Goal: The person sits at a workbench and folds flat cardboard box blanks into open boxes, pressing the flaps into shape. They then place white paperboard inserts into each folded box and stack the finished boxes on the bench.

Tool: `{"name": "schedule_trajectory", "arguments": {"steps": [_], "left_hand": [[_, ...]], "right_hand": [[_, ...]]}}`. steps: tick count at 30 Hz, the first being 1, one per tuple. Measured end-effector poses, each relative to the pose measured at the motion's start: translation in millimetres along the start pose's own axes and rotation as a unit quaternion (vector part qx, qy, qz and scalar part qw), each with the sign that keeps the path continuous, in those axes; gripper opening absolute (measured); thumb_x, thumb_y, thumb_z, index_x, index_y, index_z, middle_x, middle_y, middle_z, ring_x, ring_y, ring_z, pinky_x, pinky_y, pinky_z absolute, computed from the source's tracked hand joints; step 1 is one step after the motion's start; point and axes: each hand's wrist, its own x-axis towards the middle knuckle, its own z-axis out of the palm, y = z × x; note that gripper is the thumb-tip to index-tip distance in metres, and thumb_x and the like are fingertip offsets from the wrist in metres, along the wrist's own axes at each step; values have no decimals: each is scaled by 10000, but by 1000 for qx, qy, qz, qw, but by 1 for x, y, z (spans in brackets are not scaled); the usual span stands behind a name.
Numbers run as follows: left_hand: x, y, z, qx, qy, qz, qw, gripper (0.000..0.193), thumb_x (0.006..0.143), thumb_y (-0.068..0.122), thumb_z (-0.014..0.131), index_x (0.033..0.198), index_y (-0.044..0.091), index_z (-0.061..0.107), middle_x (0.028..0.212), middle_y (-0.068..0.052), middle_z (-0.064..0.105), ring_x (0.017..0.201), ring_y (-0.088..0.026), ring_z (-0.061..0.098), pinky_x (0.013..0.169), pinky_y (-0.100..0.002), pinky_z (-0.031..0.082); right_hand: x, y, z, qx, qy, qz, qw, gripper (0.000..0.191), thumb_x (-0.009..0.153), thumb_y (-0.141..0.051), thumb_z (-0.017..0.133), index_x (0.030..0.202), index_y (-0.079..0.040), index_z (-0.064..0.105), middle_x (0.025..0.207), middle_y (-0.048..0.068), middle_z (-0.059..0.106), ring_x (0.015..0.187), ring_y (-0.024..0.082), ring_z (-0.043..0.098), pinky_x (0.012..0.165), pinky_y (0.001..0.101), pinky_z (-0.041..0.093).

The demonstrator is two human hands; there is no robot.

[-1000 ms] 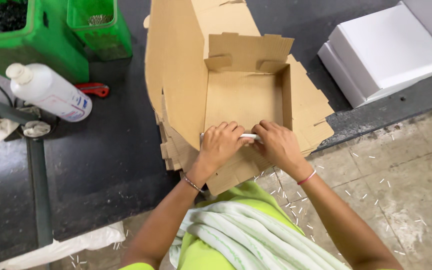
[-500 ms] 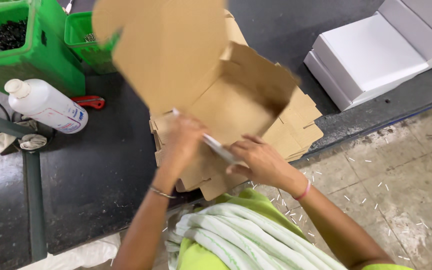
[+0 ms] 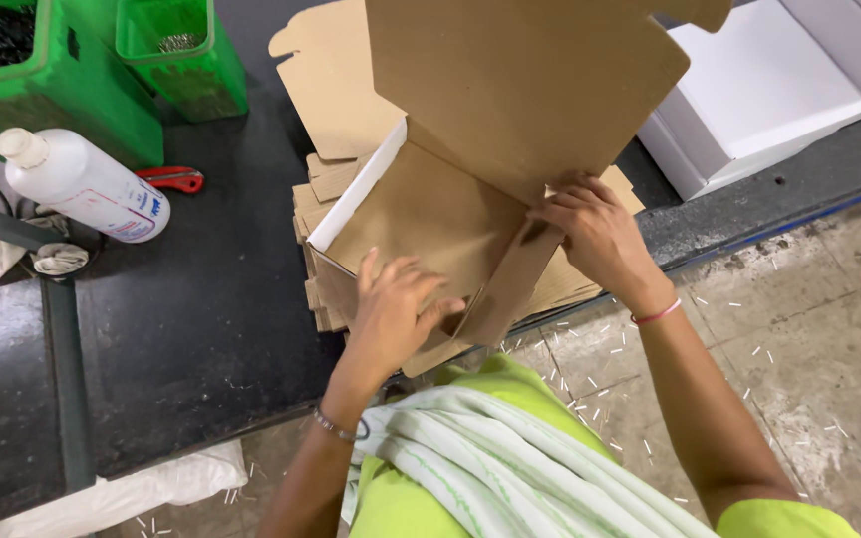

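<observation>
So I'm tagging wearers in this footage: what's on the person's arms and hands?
Both forearms are bare, no gloves. The left hand has a thin beaded bracelet at the wrist; the right hand has a thin pink band. Lime-green short sleeves show at the edges.
</observation>
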Motion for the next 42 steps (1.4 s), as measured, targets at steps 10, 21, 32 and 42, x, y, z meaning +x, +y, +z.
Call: {"name": "schedule_trajectory", "arguments": {"steps": [10, 21, 32, 42], "left_hand": [[7, -21, -7, 205, 109, -22, 972, 253, 816, 119, 688, 1034, 207, 780, 1458, -123, 665, 1402, -325, 500, 1238, -549, 184], [4, 45, -7, 22, 71, -40, 996, 727, 855, 593, 672, 1212, -39, 694, 1197, -123, 642, 1114, -327, 594, 899, -434, 509], [27, 26, 13, -3, 43, -51, 998, 423, 922, 380, 699, 1101, -2, 734, 1090, -131, 663, 1042, -333, 617, 881, -453, 518], [89, -41, 2, -73, -242, -196, 947, 384, 967, 422, 687, 1073, 56, 732, 1032, -249, 733, 996, -397, 707, 896, -464, 528]], "right_hand": [[-26, -12, -16, 39, -22, 122, 991, 298, 813, -23, 687, 1096, -101, 740, 1063, 110, 716, 896, 364, 689, 755, 448, 549], [-15, -17, -23, 47, -60, 79, 994, 369, 817, 7, 623, 1143, -137, 722, 1073, 53, 718, 872, 338, 698, 736, 438, 560], [9, -8, -12, 63, -50, -25, 996, 378, 809, 32, 605, 1153, -84, 709, 1047, 80, 705, 948, 312, 681, 834, 441, 518], [42, 45, 51, 10, -153, -23, 988, 261, 750, -139, 786, 1010, -122, 767, 984, 94, 728, 988, 346, 672, 894, 464, 502]]}}
